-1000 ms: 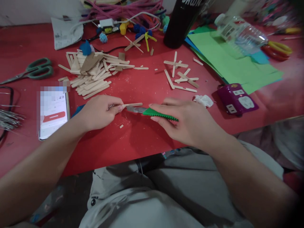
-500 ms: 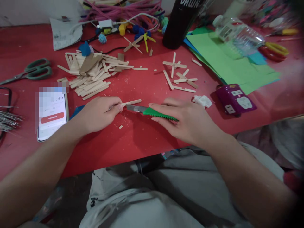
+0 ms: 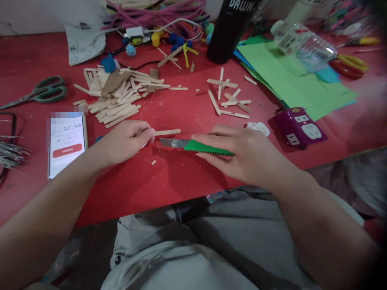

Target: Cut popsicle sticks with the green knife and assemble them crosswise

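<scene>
Pinched at one end by my left hand [image 3: 130, 139], a wooden craft stick [image 3: 167, 132] points right, with a faint mark along its side. My right hand [image 3: 238, 155] is closed round a green utility knife [image 3: 208, 148]. Its bare blade [image 3: 173, 142] points left, just below the stick and apart from it. A small wood chip [image 3: 153, 162] lies on the red table [image 3: 133, 193] below the hands. Behind my left hand is a heap of craft sticks [image 3: 121, 96]. Beyond my right hand lie several sticks, some joined in a cross [image 3: 222, 82].
A lit phone [image 3: 67, 147] and green-handled scissors [image 3: 50, 89] lie at the left. A dark bottle [image 3: 225, 36] stands at the back. To the right are green paper sheets [image 3: 290, 76], a clear plastic bottle [image 3: 311, 42], a purple socket block [image 3: 300, 127] and crumpled white tissue [image 3: 258, 128].
The knife blade has drawn back right and slightly down, away from the stick. My left hand has tilted a little, and the stick now lies more level.
</scene>
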`<state>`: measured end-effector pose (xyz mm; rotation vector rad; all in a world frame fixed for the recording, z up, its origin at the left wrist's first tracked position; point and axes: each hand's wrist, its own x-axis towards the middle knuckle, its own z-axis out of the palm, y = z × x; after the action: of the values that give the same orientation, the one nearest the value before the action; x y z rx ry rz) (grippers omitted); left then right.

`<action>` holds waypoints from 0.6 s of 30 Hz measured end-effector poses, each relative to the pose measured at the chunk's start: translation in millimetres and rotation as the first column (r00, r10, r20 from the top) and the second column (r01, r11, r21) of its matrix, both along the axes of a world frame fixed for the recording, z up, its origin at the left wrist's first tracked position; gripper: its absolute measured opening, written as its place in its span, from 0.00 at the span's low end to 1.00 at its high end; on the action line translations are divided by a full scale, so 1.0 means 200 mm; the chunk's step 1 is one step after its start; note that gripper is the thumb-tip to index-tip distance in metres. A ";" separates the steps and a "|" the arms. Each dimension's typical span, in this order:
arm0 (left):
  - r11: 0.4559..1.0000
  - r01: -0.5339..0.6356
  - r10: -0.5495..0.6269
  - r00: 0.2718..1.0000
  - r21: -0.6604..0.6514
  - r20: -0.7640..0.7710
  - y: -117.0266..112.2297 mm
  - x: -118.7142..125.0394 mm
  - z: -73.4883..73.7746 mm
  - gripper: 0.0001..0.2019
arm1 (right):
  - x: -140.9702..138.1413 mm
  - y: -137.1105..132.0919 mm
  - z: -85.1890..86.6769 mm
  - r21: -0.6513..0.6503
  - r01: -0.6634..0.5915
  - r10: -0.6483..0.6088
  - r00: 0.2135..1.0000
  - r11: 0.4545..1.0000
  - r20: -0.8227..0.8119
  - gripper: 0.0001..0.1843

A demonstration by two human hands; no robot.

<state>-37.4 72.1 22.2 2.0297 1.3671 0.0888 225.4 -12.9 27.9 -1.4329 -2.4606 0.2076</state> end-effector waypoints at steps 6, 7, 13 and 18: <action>1.000 -0.003 0.003 1.000 0.009 0.012 -0.01 0.02 0.00 0.16 | 0.03 0.02 0.06 -0.057 0.100 -0.106 0.987 0.993 -0.117 0.12; 1.000 0.008 -0.008 1.000 0.016 0.016 -0.01 0.02 0.00 0.16 | 0.04 0.03 0.07 -0.059 0.121 -0.128 0.985 0.991 -0.120 0.12; 0.995 0.068 -0.070 0.997 0.074 0.029 -0.02 0.02 0.01 0.15 | 0.09 0.04 0.06 -0.179 0.162 -0.198 0.958 0.971 -0.208 0.11; 0.993 0.118 -0.117 0.992 -0.018 0.055 -0.03 0.03 0.03 0.17 | 0.18 0.05 0.10 -0.308 0.079 -0.155 0.960 0.948 -0.232 0.11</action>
<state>-31.3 66.1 28.4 2.0706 1.2078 0.0765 261.0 -2.9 48.3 -1.5533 -2.1944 0.7159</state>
